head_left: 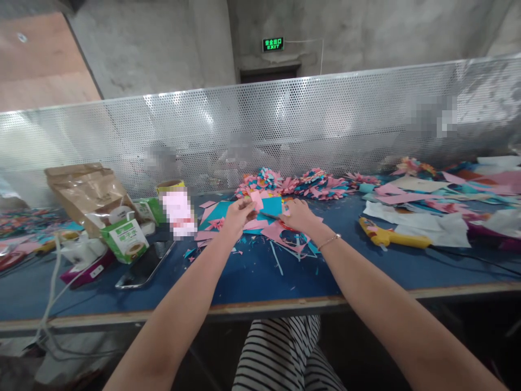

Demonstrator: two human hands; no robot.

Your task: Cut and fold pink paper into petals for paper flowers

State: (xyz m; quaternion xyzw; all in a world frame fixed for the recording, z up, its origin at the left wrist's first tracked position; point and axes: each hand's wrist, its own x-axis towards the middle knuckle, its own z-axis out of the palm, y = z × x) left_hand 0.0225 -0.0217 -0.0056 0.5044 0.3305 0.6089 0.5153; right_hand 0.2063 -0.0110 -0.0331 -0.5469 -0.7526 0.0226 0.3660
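My left hand (pixel 237 213) pinches a small sheet of pink and teal paper (pixel 268 205) above the blue tabletop (pixel 252 277). My right hand (pixel 299 215) is closed on red-handled scissors (pixel 290 227), whose blades reach toward the paper's lower edge. Under both hands lie pink and teal sheets and offcuts (pixel 280 239). Just beyond them sits a heap of finished pink and blue paper flowers (pixel 297 183).
A yellow glue gun (pixel 388 236) lies to the right, with white and coloured paper (pixel 439 209) behind it. At left are a phone (pixel 144 266), a green carton (pixel 125 239), a brown paper bag (pixel 89 191) and a tape roll (pixel 171 187). A perforated metal screen (pixel 285 125) closes the table's far edge.
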